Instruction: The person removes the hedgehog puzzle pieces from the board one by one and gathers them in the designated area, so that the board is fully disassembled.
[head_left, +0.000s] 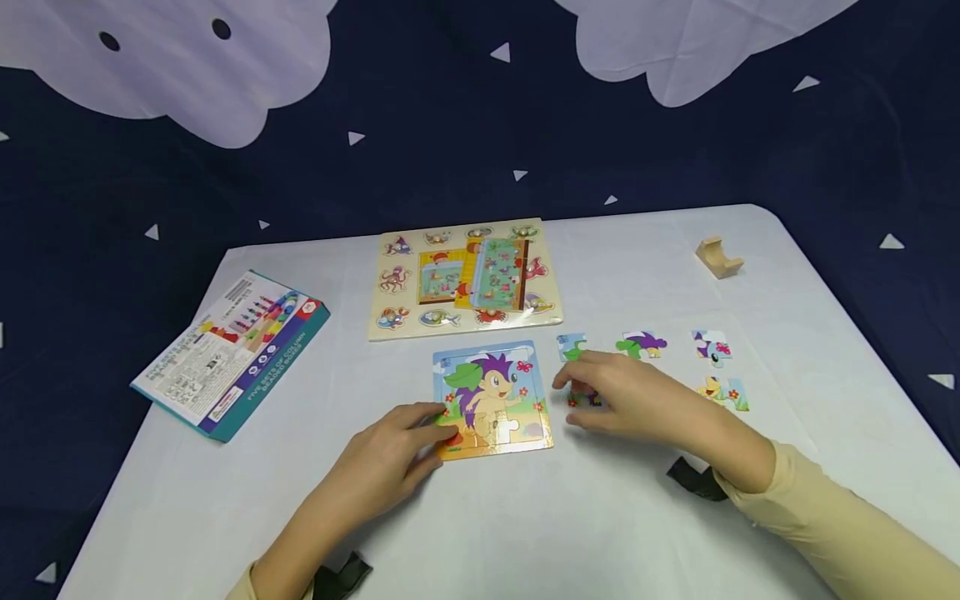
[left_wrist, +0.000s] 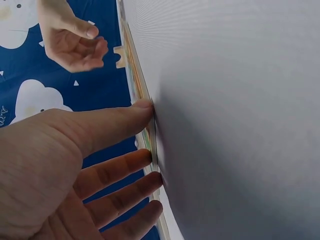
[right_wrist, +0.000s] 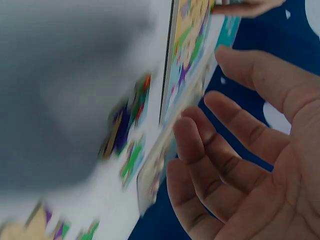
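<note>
A square hedgehog jigsaw board (head_left: 491, 398) lies on the white table (head_left: 525, 517). My left hand (head_left: 420, 429) rests on the board's lower-left corner with straight fingers. In the left wrist view its thumb (left_wrist: 127, 116) and fingers touch the board's edge (left_wrist: 146, 135). To the right of the board my right hand (head_left: 600, 392) lies relaxed over a loose piece (head_left: 583, 400), most of which it hides. The blurred right wrist view has its fingers (right_wrist: 220, 150) spread, gripping nothing, beside the loose pieces (right_wrist: 125, 130).
More loose pieces lie to the right: a blue-green one (head_left: 572, 346), a purple-green one (head_left: 641, 343), a white-purple one (head_left: 711, 347) and a yellow-blue one (head_left: 723, 390). Behind is a wooden peg puzzle (head_left: 465, 279), at left a teal box (head_left: 232, 350), at far right a wooden block (head_left: 718, 257).
</note>
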